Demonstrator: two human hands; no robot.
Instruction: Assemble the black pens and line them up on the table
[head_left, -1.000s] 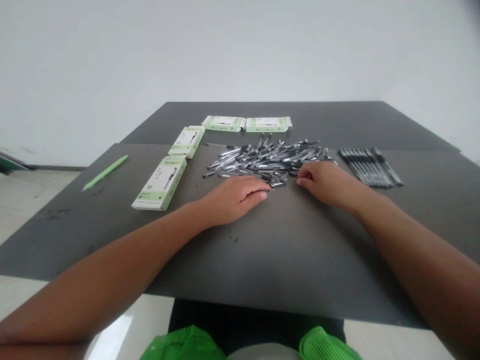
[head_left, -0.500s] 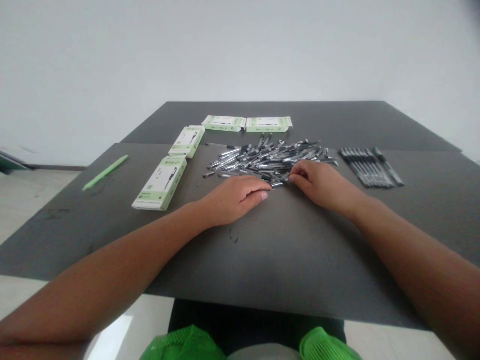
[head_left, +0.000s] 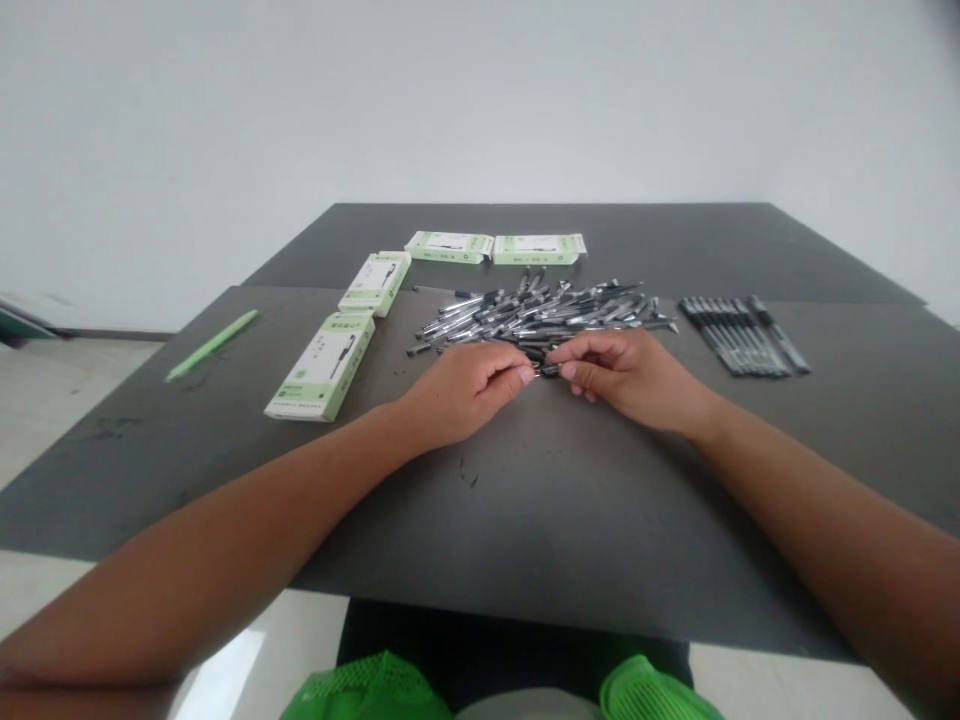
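Evidently your left hand (head_left: pixel 469 393) pinched a pen (head_left: pixel 537 371); whether your right hand (head_left: pixel 634 380) gripped it, I couldn't tell. The near desk edge (head_left: pixel 540 608) lay well apart.

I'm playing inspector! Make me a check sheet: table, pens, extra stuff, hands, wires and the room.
Surface: dark grey table, some dark marks.
Pens: messy pile of pens in the middle; neat row of pens to its right.
Extra stuff: four green-and-white boxes, two left of the pile, two behind; green pen-shaped thing far left.
Hands: left hand and right hand at the pile's near edge; grip too small to tell.
Wires: nothing seen.
Room: white wall, pale floor.
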